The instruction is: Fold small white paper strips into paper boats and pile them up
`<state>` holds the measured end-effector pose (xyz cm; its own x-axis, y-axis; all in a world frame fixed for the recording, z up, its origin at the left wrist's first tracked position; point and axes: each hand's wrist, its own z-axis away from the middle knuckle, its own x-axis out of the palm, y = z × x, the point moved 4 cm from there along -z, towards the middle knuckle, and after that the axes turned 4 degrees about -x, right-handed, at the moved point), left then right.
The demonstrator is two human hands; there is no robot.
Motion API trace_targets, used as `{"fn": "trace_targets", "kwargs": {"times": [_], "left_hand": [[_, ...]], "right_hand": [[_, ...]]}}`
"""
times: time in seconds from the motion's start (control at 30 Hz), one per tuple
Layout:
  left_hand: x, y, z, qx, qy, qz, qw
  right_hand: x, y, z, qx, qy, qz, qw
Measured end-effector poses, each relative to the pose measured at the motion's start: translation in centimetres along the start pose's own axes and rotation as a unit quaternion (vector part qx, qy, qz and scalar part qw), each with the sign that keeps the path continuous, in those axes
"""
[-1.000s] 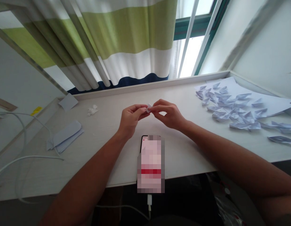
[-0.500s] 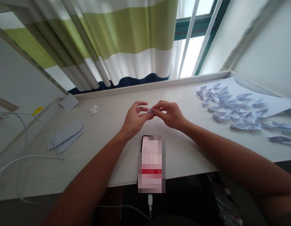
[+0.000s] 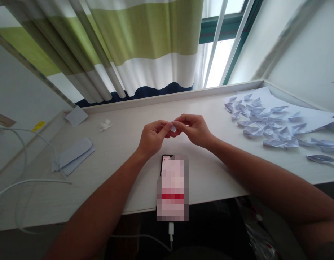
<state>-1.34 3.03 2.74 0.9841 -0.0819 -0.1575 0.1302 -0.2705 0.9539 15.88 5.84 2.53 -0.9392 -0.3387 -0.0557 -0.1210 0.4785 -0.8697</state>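
Observation:
Both hands meet over the middle of the white desk [image 3: 115,151]. My left hand [image 3: 152,137] and my right hand [image 3: 195,129] pinch a small folded piece of white paper [image 3: 172,127] between their fingertips, held just above the desk. Most of the paper is hidden by the fingers. A phone [image 3: 172,187] lies at the desk's front edge just below the hands, with a white charging cable [image 3: 171,231] plugged in.
Several small folded paper boats [image 3: 264,124] lie on white sheets [image 3: 313,117] at the right. Folded paper strips [image 3: 72,157] and a crumpled scrap [image 3: 105,125] lie at the left, with a white cable [image 3: 26,180]. A striped curtain [image 3: 123,47] and a window stand behind.
The left hand's fingers spread open half a second ago and have closed on the paper again. The hands stay in the same place; the view shifted slightly.

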Motion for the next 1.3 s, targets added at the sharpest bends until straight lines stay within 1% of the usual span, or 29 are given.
{"fn": "trace_targets", "kwargs": {"times": [0.13, 0.3, 0.5, 0.6, 0.7, 0.8, 0.9, 1.0, 1.2, 1.3], "left_hand": [[0.1, 0.2, 0.1, 0.022, 0.031, 0.010, 0.999], [0.1, 0.5, 0.4, 0.024, 0.056, 0.006, 0.998], [0.1, 0.7, 0.7, 0.030, 0.075, -0.009, 0.997], [-0.1, 0.7, 0.6, 0.035, 0.058, -0.033, 0.997], [-0.2, 0.7, 0.4, 0.038, 0.032, -0.041, 0.998], [-0.4, 0.7, 0.3, 0.035, 0.020, -0.049, 0.998], [-0.3, 0.7, 0.4, 0.030, 0.006, -0.058, 0.998], [-0.2, 0.6, 0.4, 0.020, 0.007, -0.044, 0.999], [-0.5, 0.6, 0.3, 0.005, 0.041, -0.016, 0.999], [-0.4, 0.6, 0.2, -0.006, 0.040, -0.016, 0.999]], "right_hand": [[0.5, -0.3, 0.2, 0.010, 0.024, -0.046, 0.999], [0.8, -0.5, 0.3, 0.012, 0.037, -0.070, 0.997], [0.8, -0.5, 0.3, 0.028, 0.021, -0.068, 0.997], [0.6, -0.5, 0.2, 0.029, 0.006, -0.046, 0.999], [0.4, -0.5, 0.1, 0.012, -0.005, -0.010, 1.000], [0.2, -0.3, 0.0, 0.002, -0.011, 0.003, 1.000], [0.2, -0.1, 0.0, 0.008, -0.017, 0.011, 1.000], [0.1, 0.1, 0.0, 0.019, -0.011, -0.003, 1.000], [-0.1, 0.7, -0.1, 0.045, 0.021, -0.042, 0.998], [0.1, 0.8, -0.1, 0.045, 0.028, -0.045, 0.998]]}}
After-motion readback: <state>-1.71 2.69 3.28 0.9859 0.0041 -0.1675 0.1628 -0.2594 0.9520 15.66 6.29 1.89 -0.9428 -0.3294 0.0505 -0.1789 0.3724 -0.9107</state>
